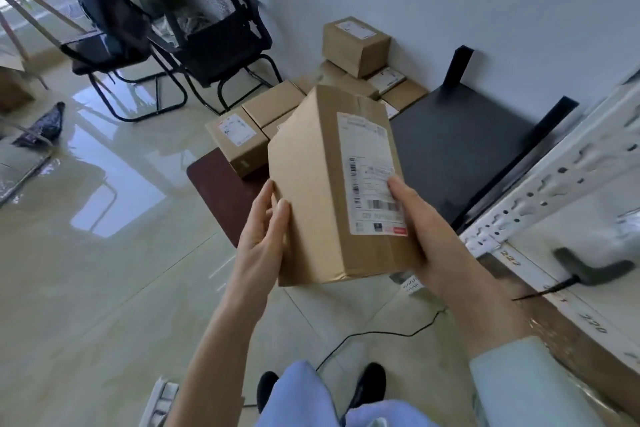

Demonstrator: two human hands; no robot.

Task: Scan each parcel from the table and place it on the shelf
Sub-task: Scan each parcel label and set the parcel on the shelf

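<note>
While both hands (263, 236) (420, 236) grip it, parcel (311, 184) sits between

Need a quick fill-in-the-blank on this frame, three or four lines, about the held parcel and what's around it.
1. The parcel is held by ____ hands.
2. The right hand has its thumb on the parcel's white ____.
3. The left hand grips the parcel's ____ edge.
4. The scanner lies on the ____ at right.

Missing words: two; label; left; shelf
</note>
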